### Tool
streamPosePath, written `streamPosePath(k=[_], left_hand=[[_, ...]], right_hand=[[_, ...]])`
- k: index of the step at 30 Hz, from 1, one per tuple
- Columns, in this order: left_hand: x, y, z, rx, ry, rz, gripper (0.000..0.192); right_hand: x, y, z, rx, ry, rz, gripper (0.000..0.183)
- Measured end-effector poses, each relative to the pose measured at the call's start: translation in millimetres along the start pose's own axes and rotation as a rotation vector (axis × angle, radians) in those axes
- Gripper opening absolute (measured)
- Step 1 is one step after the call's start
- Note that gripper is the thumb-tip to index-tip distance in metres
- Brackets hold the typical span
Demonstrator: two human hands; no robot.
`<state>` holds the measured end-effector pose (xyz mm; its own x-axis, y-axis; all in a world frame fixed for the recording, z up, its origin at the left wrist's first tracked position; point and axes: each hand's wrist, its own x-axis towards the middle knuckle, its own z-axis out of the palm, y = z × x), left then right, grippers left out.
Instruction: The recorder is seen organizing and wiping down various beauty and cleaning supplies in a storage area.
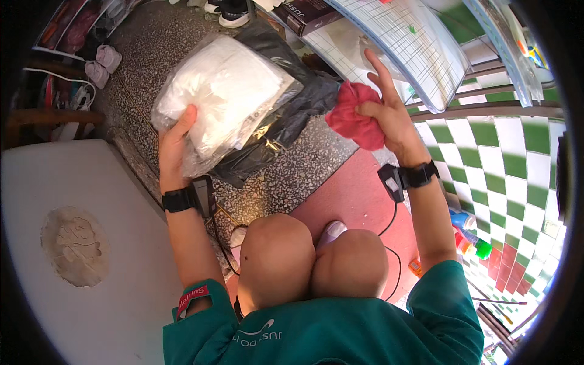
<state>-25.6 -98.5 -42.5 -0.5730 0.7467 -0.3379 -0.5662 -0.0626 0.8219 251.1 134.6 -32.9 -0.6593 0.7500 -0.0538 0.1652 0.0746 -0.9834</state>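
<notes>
My left hand (175,146) grips the near left side of a clear plastic package (228,86) with white contents, its thumb lying on top. Beneath and beyond that package, a black plastic bag (292,123) spreads over the speckled floor. On the right, my right hand (390,114) holds a crumpled red cloth (356,116) between thumb and palm, with some fingers stretched out. The cloth is beside a wire shelf rack (401,41) lined with pale sheeting. Each wrist wears a black strap with a small cabled device.
A white panel with an oval emblem (75,246) stands at my left. Green and white tiles (492,150) cover the right wall. Several bottles (474,239) lie by that wall. A dark box (305,16) sits at the rack's end, near black shoes (232,13). Small pale shoes (102,66) lie left.
</notes>
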Motion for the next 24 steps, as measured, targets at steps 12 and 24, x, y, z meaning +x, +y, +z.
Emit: streamPosePath(k=[12,24], left_hand=[[39.3,-29.9,68.8,0.095,-0.005,0.245,0.047],[121.9,-101.5,129.1,0.223,-0.049,0.542,0.035]], right_hand=[[-25.6,23.7,-16.1,-0.785,0.233,-0.129,0.096],[-61.1,28.1,-36.1,-0.712,0.085,0.054,0.092]])
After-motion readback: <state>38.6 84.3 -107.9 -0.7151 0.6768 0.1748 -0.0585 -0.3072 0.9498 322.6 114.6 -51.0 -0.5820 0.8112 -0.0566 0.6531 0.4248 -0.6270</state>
